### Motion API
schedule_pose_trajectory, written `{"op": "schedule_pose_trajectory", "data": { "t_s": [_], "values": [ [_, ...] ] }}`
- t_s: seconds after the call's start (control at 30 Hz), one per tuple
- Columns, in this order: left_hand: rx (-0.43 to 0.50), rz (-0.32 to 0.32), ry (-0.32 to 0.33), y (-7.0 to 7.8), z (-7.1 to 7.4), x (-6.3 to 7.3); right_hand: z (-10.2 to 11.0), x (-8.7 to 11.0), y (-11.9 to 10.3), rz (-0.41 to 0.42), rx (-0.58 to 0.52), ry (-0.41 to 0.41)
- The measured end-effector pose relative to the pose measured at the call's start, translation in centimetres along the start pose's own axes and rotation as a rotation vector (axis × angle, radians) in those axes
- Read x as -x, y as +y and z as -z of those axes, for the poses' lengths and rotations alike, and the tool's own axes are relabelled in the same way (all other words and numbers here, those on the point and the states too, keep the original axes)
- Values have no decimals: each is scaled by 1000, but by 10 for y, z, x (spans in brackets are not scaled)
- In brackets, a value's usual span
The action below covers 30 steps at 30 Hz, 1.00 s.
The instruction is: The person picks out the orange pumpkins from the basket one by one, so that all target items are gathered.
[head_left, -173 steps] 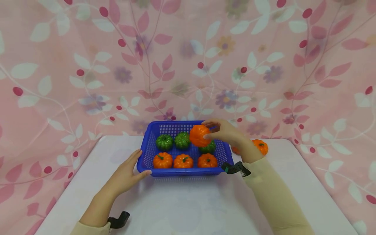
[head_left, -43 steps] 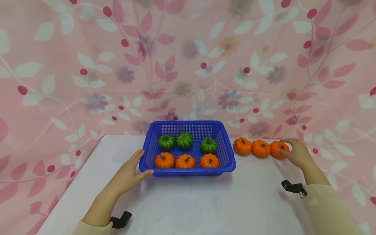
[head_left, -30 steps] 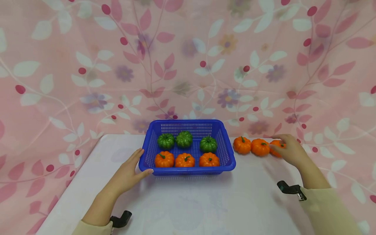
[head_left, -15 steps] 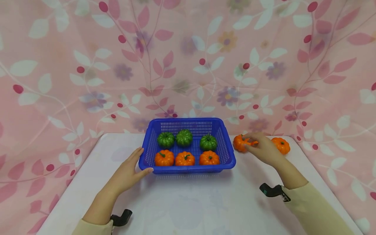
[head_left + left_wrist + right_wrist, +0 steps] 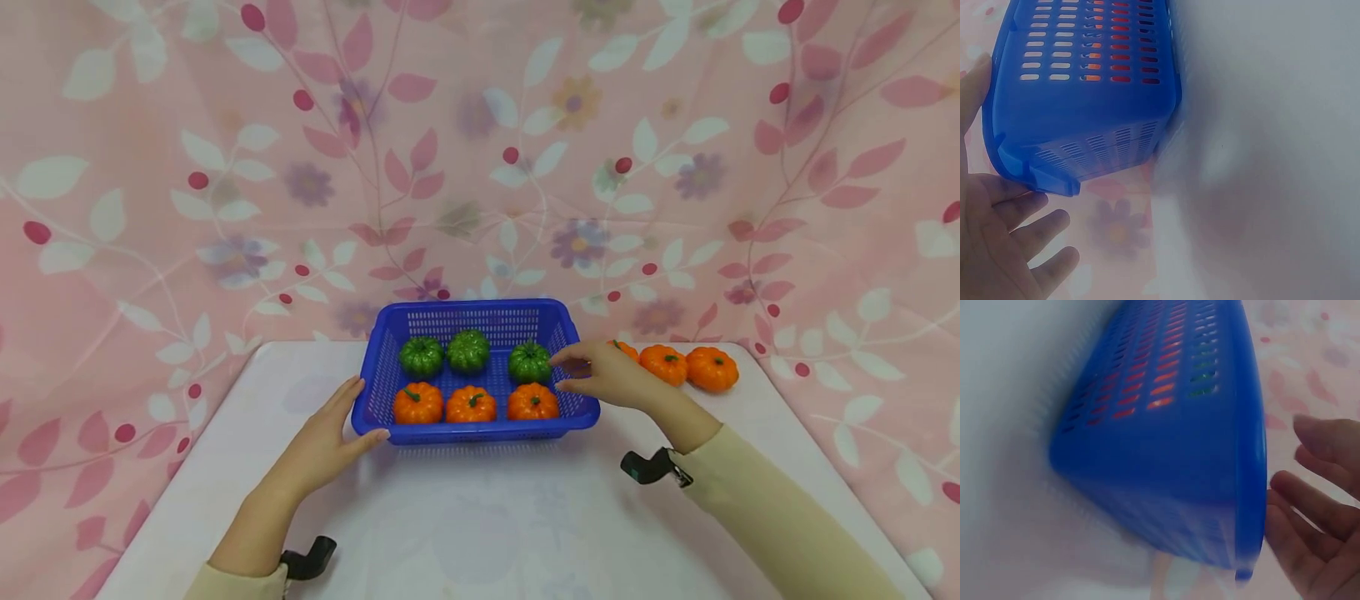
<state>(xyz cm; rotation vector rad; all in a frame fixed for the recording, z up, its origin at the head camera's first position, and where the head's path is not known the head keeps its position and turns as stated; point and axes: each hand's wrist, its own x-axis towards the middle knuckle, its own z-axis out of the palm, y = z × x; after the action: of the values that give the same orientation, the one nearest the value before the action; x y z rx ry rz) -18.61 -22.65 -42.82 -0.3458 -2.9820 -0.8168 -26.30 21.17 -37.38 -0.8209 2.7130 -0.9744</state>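
A blue plastic basket (image 5: 480,434) holds a row of green pumpkins, among them a left one (image 5: 422,357), a middle one (image 5: 468,352) and a right one (image 5: 529,363). Three orange pumpkins (image 5: 470,406) sit in front of them. My left hand (image 5: 321,440) touches the basket's left front corner, thumb at the front rim and fingers fairly straight along the side. Over the right rim reaches my right hand (image 5: 611,377), its fingers loosely bent beside the right green pumpkin. Nothing shows between thumb and fingers of that hand (image 5: 1325,512) in the right wrist view.
Three more orange pumpkins (image 5: 663,365) stand in a row on the white table (image 5: 465,517) right of the basket; my right hand partly hides the nearest. A pink floral cloth (image 5: 450,167) hangs behind the table.
Earlier my right hand held an orange pumpkin over the basket; later three stood in a row at right. From that row the hand has moved left to the basket. My left hand stays put.
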Motion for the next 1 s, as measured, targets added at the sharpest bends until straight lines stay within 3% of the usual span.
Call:
{"op": "schedule_pose_trajectory", "data": {
  "t_s": [0.1,0.23,0.83,1.0],
  "values": [
    [-5,1,-1,-1,0,0,-5,-13,-5,-27,-18,-120],
    [-7,0,0,-1,-1,0,-14,-28,-9,-34,-6,-204],
    [-8,-9,2,1,0,0,-30,-49,-11,-115,38,-280],
    [-8,-14,8,0,-1,0,-33,-51,-10,-103,54,-300]
  ]
}}
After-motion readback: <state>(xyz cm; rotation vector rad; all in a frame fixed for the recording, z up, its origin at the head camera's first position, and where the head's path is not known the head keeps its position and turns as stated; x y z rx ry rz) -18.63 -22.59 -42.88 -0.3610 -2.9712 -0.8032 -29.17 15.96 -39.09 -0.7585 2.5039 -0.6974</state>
